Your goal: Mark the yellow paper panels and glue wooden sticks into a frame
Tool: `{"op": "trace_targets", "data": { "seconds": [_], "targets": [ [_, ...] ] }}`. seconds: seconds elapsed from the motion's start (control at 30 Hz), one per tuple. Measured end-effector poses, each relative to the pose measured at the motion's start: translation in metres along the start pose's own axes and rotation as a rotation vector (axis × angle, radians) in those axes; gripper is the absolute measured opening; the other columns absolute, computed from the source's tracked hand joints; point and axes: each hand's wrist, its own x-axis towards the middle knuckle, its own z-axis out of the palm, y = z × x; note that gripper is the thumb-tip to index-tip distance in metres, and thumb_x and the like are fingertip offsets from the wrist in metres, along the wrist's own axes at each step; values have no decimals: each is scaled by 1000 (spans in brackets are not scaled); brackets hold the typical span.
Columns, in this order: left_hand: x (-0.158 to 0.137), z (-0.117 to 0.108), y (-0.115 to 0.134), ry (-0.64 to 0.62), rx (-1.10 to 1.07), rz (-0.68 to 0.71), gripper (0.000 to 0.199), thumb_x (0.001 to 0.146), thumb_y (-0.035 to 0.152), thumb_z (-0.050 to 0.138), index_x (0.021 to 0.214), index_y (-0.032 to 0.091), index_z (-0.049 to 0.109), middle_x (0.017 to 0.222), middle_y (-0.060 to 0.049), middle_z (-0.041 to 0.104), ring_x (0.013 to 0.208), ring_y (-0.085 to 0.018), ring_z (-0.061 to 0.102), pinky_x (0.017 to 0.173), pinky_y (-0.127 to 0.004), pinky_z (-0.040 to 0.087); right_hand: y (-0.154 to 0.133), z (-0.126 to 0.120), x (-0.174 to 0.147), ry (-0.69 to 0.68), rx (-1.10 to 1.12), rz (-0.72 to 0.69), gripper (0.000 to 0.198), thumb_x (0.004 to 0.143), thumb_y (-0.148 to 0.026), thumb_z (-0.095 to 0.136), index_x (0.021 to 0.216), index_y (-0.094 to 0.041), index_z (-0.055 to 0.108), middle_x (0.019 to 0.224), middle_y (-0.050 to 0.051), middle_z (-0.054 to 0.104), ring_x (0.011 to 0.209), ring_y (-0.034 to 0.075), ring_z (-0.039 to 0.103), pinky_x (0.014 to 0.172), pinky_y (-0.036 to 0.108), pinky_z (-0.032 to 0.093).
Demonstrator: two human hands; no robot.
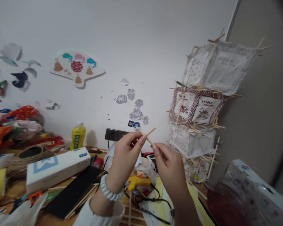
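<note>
Two thin wooden sticks [151, 131] cross in an X above the table, in front of the white wall. My left hand [128, 152], with a pale beaded bracelet [109, 190] on its wrist, pinches them close to where they cross. The fingers of my right hand [170, 161] are closed on the lower right end of one stick. Below and between the hands lies a yellow glue gun [138, 182] with a black cord. Whether the sticks are joined at the crossing, I cannot tell.
On the right stands a tall tiered frame of sticks and paper panels [199, 105]. A white box [58, 169], a black flat case [72, 193], a yellow bottle [78, 136] and twine [21, 164] lie to the left. Clear plastic packaging [238, 191] sits at right.
</note>
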Motion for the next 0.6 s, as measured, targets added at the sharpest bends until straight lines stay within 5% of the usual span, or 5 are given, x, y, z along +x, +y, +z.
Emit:
{"op": "trace_targets", "data": {
  "seconds": [0.33,0.6],
  "targets": [
    [2,-9,-1,-26,60,86,19,80,30,59,66,17,61,62,0,59,58,-12,50,55,-24,39,-1,-3,-1,-24,28,-10,29,92,-29,40,80,-18,65,61,0,58,57,13,51,54,22,32],
    [0,-4,3,24,83,217,12,82,22,58,88,18,67,78,-3,68,68,-14,58,62,-25,46,-2,-2,0,-3,65,23,33,92,-30,39,70,-18,60,69,3,63,64,15,56,60,23,38]
  ]
}}
